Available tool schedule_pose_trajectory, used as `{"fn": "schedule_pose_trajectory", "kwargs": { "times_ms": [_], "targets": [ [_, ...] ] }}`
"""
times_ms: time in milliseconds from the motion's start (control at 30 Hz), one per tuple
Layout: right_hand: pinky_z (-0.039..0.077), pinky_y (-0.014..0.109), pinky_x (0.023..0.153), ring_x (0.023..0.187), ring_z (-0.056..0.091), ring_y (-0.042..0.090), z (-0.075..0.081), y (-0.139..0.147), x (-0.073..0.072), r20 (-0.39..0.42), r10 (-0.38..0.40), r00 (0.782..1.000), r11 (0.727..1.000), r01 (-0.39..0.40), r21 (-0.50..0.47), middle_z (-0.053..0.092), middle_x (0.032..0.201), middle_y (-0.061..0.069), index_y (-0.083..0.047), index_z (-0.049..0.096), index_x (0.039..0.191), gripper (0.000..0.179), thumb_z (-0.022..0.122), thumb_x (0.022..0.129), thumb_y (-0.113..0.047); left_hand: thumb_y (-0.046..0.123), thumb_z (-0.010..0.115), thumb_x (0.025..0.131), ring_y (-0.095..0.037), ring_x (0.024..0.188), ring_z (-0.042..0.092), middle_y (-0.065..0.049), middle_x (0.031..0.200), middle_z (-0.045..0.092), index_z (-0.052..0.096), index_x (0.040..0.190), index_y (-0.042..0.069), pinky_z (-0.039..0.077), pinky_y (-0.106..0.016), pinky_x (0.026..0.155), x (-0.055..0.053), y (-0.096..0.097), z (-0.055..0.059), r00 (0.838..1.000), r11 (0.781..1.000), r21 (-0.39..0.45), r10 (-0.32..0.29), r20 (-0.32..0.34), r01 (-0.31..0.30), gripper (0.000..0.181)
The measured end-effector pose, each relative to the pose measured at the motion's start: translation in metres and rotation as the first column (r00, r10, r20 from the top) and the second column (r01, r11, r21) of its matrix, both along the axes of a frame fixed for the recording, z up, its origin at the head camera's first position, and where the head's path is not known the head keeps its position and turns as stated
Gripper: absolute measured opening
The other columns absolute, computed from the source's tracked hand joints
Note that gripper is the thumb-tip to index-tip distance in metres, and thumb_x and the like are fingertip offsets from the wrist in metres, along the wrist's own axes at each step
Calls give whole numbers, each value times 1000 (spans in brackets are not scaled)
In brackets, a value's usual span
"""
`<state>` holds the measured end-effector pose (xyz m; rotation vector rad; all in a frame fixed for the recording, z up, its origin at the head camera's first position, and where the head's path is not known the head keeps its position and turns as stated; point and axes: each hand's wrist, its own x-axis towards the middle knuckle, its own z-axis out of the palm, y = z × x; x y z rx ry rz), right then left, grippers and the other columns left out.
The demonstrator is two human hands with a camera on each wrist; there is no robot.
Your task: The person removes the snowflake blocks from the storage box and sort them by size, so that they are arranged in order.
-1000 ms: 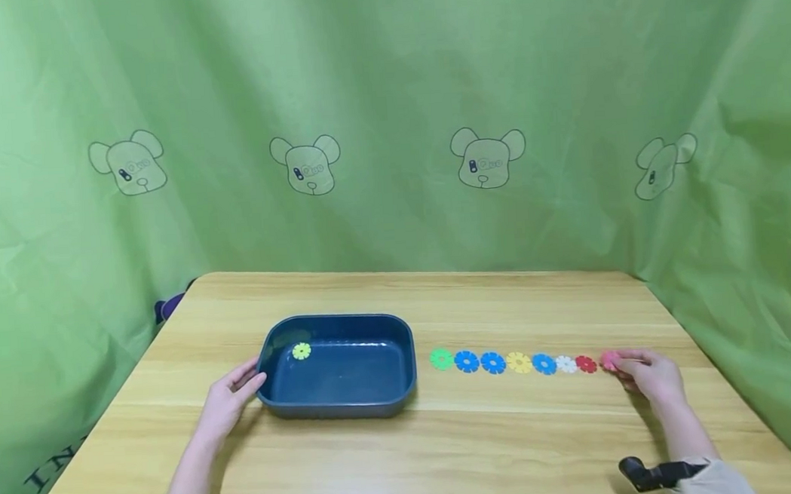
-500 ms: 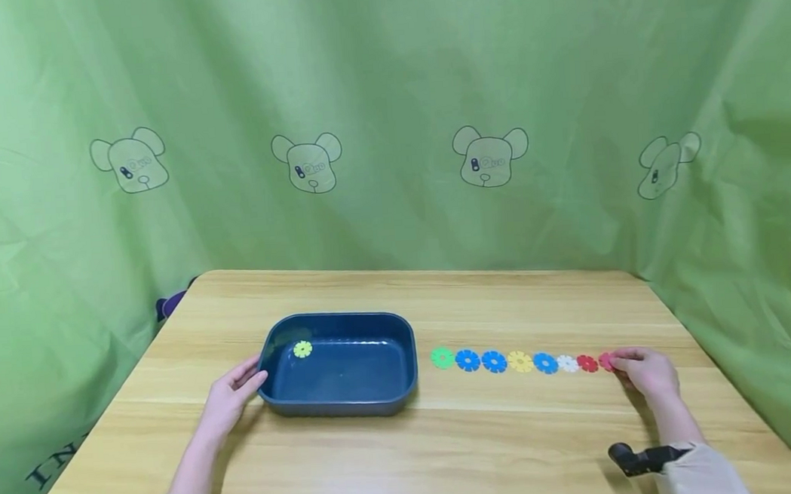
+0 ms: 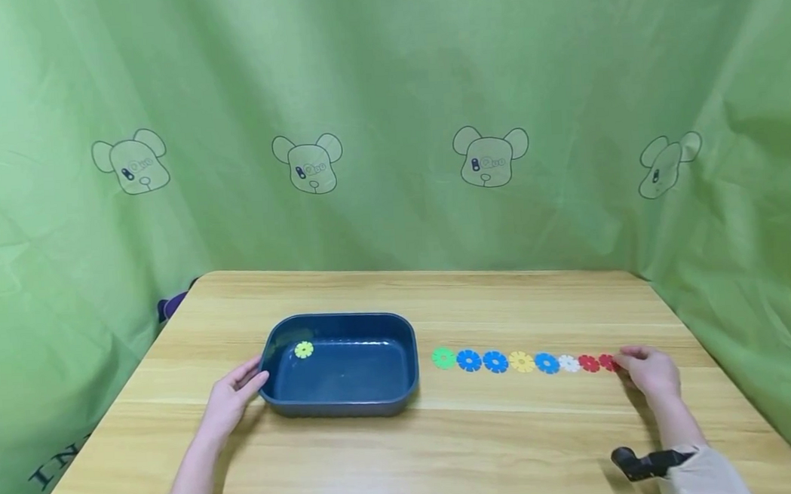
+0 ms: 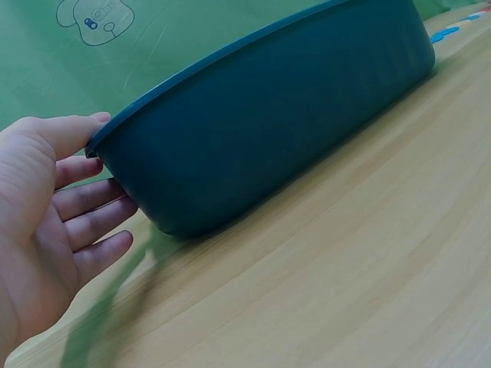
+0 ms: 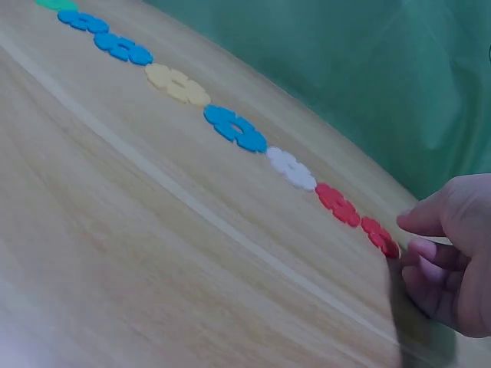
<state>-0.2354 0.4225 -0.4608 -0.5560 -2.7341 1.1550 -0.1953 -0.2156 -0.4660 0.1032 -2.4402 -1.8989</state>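
Note:
A dark blue plastic tub stands on the table, with a small yellow snowflake disc lying inside. My left hand holds its left end; in the left wrist view the thumb laps the rim and the other fingers rest against the outer wall. To the right runs a row of flat snowflake discs: green, blue, yellow, white and red among them. Beside the last red disc is my right hand, thumb and forefinger slightly parted at its edge, not around it.
The wooden table carries the tub at its left and the disc row at its right. Green curtain printed with bear heads hangs behind and at both sides. A purple item shows past the table's left edge.
The last disc, pinched and tilted in my right hand earlier, now lies flat at the row's right end, next to the other red one. My fingers have loosened from it. The left hand stays put.

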Motion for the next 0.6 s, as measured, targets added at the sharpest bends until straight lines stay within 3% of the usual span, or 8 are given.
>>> {"fn": "schedule_pose_trajectory", "kwargs": {
  "times_ms": [100, 200, 400, 500, 600],
  "targets": [
    [41, 44, 82, 102, 49, 43, 9, -12, 1, -21, -19, 1000, 999, 20, 38, 49, 119, 34, 12, 49, 122, 46, 53, 91, -21, 20, 57, 93, -29, 124, 42, -22, 135, 45, 42, 136, -3, 37, -9, 84, 0, -1, 0, 1000, 1000, -4, 0, 1, 0, 51],
    [39, 44, 81, 101, 48, 42, 19, -29, 0, -54, -11, 998, 999, 13, 44, 50, 117, 33, 12, 47, 123, 47, 54, 90, -21, 21, 57, 94, -28, 124, 42, -22, 135, 45, 42, 136, -3, 37, -9, 85, 0, -1, 0, 1000, 1000, 0, 0, 2, 0, 51],
    [40, 25, 67, 76, 52, 10, 40, -67, -8, -145, 89, 985, 996, -85, 34, 57, 108, 26, 9, 49, 124, 48, 57, 91, -24, 20, 57, 93, -27, 123, 43, -22, 135, 46, 43, 136, -3, 37, -9, 85, 1, 0, 1, 1000, 1000, 0, 12, -5, -12, 50],
    [44, 20, 60, 69, 48, -4, 50, -88, -11, -186, 147, 971, 987, -156, -32, 56, 110, 26, 10, 47, 126, 49, 58, 91, -22, 18, 57, 93, -28, 123, 44, -22, 134, 47, 44, 135, -3, 37, -9, 85, 0, 1, 1, 1000, 1000, 3, 13, -13, -13, 49],
    [49, 18, 60, 70, 48, -8, 59, -108, -13, -215, 218, 952, 963, -245, -112, 53, 113, 27, 11, 43, 128, 50, 58, 92, -19, 18, 57, 93, -28, 122, 44, -22, 134, 47, 44, 134, -4, 38, -10, 85, 0, 2, 1, 1000, 1000, 9, 13, -13, -13, 49]
  ]
}}
